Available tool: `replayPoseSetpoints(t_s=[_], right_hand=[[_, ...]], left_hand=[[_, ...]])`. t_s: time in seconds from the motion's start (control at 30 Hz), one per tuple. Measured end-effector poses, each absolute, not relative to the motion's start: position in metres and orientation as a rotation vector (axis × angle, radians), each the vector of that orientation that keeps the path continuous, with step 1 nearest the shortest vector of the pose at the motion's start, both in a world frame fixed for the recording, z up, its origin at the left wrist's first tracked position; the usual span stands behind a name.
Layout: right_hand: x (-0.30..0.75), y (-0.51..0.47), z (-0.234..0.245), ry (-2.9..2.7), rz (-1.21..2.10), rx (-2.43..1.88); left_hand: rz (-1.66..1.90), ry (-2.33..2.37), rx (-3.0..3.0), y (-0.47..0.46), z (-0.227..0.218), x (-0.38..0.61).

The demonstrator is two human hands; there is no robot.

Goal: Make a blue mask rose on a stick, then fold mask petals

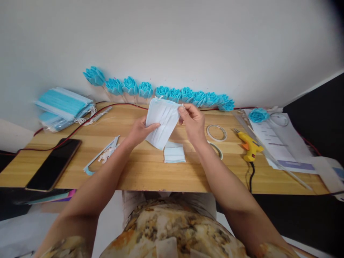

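A pale face mask (163, 122) is held up over the middle of the table, its pleated whitish side showing. My left hand (141, 130) grips its left edge, thumb lying across the front. At the upper right corner, my right hand (191, 120) pinches the mask between thumb and fingers. Small white loop ends stick out at its top edge. Just below the mask, a small stack of cut pale-blue mask pieces (174, 153) lies on the wood. Cut strips and white scraps (107, 152) are left of my left forearm.
Blue flowers (145, 89) on sticks line the wall. Stacked blue masks (64, 104) lie at back left, a phone (53, 165) at front left. Tape rolls (216, 133), a yellow glue gun (249, 145) and papers (279, 139) sit right. A red-black cable (107, 105) crosses the table (150, 179).
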State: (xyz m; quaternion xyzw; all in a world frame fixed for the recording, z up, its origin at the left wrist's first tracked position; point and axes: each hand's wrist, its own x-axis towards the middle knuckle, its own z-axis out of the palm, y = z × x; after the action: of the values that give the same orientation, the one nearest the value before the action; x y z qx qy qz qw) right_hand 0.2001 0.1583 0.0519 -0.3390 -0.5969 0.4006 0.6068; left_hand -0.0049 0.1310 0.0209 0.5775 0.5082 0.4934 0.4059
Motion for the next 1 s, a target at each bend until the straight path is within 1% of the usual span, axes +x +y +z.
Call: replayPoseSetpoints(t_s=[0.13, 0.2, 0.3, 0.37, 0.57, 0.83, 1.0], right_hand=[[0.198, 0.164, 0.039, -1.561, 1.224, -0.680], [0.196, 0.166, 0.030, -1.676, 1.277, -0.729], [0.195, 0.169, 0.018, -1.742, 1.194, -0.856], [0.195, 0.173, 0.011, -1.740, 1.153, -0.863], [0.196, 0.182, -0.008, -1.766, 1.181, -0.851], [0.193, 0.179, -0.005, -1.711, 1.168, -0.863], [0.194, 0.183, -0.011, -1.772, 1.174, -0.875]], left_hand=[[1.371, 1.211, 1.280, 0.132, 0.020, -0.002], [1.438, 1.187, 1.211, 0.133, 0.020, 0.000], [1.476, 1.137, 1.201, 0.134, 0.019, 0.000], [1.453, 1.121, 1.246, 0.137, 0.018, -0.002], [1.337, 1.194, 1.284, 0.145, 0.009, -0.007], [1.370, 1.171, 1.249, 0.142, 0.006, -0.006], [1.315, 1.077, 1.198, 0.145, 0.000, -0.006]])
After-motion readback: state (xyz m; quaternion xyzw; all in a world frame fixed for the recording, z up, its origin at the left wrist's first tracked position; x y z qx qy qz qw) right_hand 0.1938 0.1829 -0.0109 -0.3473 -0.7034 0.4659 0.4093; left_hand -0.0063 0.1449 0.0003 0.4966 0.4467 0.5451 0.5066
